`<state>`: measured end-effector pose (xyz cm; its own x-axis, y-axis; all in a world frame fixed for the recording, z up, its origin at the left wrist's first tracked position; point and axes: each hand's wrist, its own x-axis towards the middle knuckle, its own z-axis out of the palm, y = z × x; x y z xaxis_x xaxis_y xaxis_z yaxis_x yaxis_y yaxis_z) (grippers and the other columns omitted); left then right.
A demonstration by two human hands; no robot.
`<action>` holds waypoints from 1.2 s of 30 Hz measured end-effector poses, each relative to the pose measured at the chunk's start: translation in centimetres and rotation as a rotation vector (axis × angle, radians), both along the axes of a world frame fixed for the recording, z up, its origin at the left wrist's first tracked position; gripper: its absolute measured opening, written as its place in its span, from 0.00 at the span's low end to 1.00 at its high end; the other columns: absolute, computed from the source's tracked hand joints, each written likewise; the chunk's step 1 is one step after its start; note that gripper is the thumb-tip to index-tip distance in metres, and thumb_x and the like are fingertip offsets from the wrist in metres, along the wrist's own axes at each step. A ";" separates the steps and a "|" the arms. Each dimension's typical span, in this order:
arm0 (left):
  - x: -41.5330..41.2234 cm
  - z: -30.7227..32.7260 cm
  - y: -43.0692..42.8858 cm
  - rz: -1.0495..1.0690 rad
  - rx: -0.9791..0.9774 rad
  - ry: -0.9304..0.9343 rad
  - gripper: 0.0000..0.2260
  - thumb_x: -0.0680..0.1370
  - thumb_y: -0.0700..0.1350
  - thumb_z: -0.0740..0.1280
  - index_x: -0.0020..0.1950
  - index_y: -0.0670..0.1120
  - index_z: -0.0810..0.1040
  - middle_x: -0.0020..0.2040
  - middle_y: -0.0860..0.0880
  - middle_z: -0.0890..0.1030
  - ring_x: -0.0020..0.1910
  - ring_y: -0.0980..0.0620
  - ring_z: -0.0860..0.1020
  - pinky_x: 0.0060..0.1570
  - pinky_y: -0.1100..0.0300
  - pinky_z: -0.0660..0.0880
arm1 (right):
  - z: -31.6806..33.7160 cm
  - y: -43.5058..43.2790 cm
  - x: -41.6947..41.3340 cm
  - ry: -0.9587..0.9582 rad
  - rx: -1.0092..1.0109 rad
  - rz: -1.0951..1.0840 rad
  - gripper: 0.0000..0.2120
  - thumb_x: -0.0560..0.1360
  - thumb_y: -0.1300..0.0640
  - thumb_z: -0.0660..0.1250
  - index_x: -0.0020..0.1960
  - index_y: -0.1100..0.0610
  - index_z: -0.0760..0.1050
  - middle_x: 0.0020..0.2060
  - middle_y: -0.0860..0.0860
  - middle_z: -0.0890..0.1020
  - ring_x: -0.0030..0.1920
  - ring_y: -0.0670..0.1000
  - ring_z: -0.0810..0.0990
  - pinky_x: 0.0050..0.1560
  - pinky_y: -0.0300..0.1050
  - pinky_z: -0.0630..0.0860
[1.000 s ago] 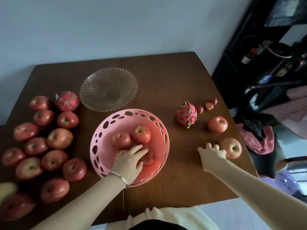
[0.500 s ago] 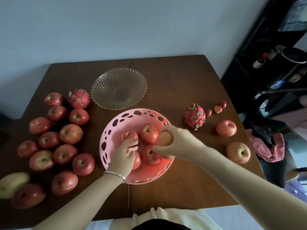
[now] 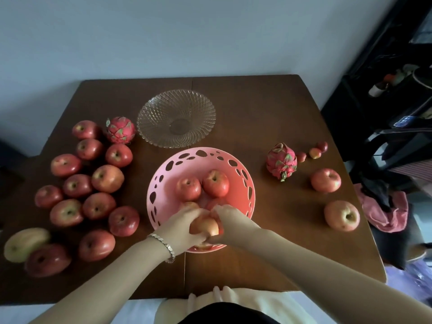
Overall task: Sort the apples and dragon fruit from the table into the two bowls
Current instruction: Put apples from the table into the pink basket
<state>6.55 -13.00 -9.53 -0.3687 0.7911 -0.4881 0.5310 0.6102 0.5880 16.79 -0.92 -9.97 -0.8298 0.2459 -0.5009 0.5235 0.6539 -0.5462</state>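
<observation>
A pink perforated bowl (image 3: 243,176) sits mid-table with several red apples inside, two of them at its far side (image 3: 189,188) (image 3: 215,183). Over the bowl's near rim, my left hand (image 3: 178,230) and my right hand (image 3: 231,226) both close around one apple (image 3: 206,226). Behind the pink bowl stands a glass bowl (image 3: 175,118) with nothing in it. One dragon fruit (image 3: 120,130) lies left of the glass bowl, another (image 3: 281,163) right of the pink bowl. Several apples (image 3: 107,178) are clustered at the left. Two apples (image 3: 325,180) (image 3: 342,215) lie at the right.
The brown table (image 3: 257,108) stands against a pale wall. A yellowish fruit (image 3: 25,243) lies at the near left. Small red fruits (image 3: 314,152) sit beside the right dragon fruit. Pink cloth (image 3: 385,213) and dark clutter lie past the table's right edge.
My right hand picked up an apple from the right side and carried it to the pink bowl's near side. My left hand moved onto that apple too.
</observation>
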 end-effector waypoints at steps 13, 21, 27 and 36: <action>-1.2 1.0 2.4 -0.170 -0.286 0.006 0.20 0.73 0.49 0.68 0.63 0.56 0.67 0.65 0.49 0.67 0.60 0.48 0.72 0.58 0.55 0.73 | 1.0 2.7 3.6 0.084 -0.068 -0.105 0.15 0.76 0.55 0.63 0.62 0.55 0.75 0.58 0.51 0.79 0.56 0.50 0.78 0.58 0.40 0.73; -0.5 2.1 4.0 -0.223 -0.386 0.025 0.19 0.79 0.41 0.60 0.69 0.52 0.66 0.68 0.47 0.62 0.46 0.44 0.78 0.45 0.58 0.80 | 0.4 2.6 4.0 0.136 -0.019 -0.038 0.14 0.76 0.56 0.63 0.61 0.55 0.76 0.58 0.51 0.78 0.57 0.49 0.76 0.58 0.39 0.71; 1.7 1.1 5.7 -0.335 -0.441 0.246 0.21 0.80 0.45 0.58 0.73 0.50 0.62 0.74 0.44 0.59 0.69 0.42 0.66 0.68 0.51 0.65 | -0.9 8.9 7.2 0.179 0.467 -0.453 0.18 0.74 0.61 0.63 0.63 0.55 0.74 0.66 0.55 0.70 0.68 0.58 0.64 0.68 0.52 0.61; 1.5 -0.1 5.1 -0.245 -0.417 0.335 0.22 0.73 0.59 0.61 0.64 0.51 0.69 0.65 0.49 0.69 0.58 0.46 0.74 0.57 0.52 0.73 | -4.9 15.1 12.8 -0.581 0.516 -0.690 0.29 0.72 0.63 0.64 0.70 0.50 0.60 0.69 0.58 0.57 0.68 0.66 0.57 0.61 0.61 0.70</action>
<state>8.08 -7.87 -9.58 -0.3868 0.6389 -0.6650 0.8013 0.5898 0.1006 29.59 14.15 -14.89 -0.0916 0.8737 -0.4778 0.9657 0.1951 0.1715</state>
